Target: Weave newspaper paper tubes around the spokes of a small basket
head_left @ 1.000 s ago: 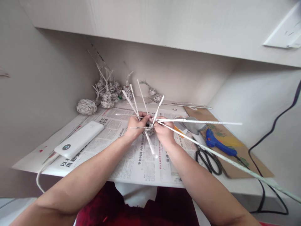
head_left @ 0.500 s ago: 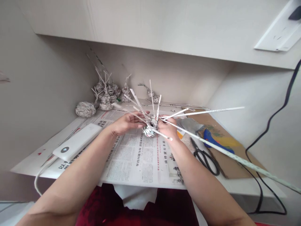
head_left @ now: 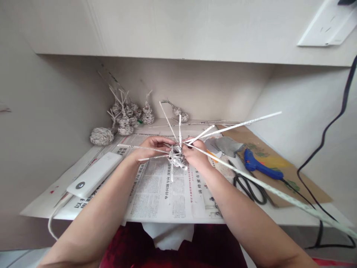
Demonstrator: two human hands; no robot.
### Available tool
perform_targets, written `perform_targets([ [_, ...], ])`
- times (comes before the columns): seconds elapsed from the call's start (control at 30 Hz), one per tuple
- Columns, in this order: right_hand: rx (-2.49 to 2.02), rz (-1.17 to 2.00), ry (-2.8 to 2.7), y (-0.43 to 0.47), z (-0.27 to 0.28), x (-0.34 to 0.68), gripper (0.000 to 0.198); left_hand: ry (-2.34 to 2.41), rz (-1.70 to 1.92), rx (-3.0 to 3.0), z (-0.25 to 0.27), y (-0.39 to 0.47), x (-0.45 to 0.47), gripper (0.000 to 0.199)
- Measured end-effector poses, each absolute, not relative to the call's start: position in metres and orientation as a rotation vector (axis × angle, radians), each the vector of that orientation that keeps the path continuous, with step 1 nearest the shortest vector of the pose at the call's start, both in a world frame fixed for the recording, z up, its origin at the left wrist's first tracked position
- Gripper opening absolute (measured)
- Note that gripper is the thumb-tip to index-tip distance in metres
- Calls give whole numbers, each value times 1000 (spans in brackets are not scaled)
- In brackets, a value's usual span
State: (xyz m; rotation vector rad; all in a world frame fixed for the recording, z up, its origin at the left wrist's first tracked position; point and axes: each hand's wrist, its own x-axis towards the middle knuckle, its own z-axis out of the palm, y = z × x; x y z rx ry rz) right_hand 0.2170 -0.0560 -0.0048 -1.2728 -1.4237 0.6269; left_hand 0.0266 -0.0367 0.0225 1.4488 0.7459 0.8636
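Observation:
A small round piece woven from rolled newspaper (head_left: pixel 178 160) is between my two hands, its opening facing up. Several stiff paper tubes fan out from its rim. My left hand (head_left: pixel 152 147) curls round the far left side, fingertips against the rim. On the right, my right hand (head_left: pixel 195 150) pinches the rim where several tubes come together. From there, one long paper tube (head_left: pixel 240 172) slants past my right forearm to the frame's right edge. My fingers partly cover the woven piece.
Several woven paper gourds (head_left: pixel 125 123) stand at the back left. A white power strip (head_left: pixel 95 175) lies left. To the right are black-handled scissors (head_left: pixel 249 188), a blue glue gun (head_left: pixel 260 165) and cardboard (head_left: pixel 295 182). Newspaper (head_left: pixel 156 197) covers the table; a shelf panel (head_left: pixel 178 29) overhangs it.
The woven piece has turned and tipped, so several tubes now point left and toward me. My left hand has closed in on the rim. The view has shifted slightly.

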Motion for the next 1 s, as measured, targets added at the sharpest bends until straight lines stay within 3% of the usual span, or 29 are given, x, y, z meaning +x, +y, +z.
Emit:
perform_targets([
  [0.27,-1203,612,-1473,-62,3,214,7,845,957,1600,23,-41,34,28],
  [0.43,-1187,590,-1447,-62,1,213,7,911,1140,1402,13,-39,44,32],
  [0.6,-1168,597,-1486,-62,1,212,10,851,1050,1435,14,-45,52,38],
  [1.0,-1152,707,-1339,-64,0,205,17,944,1143,1510,17,-47,54,32],
])
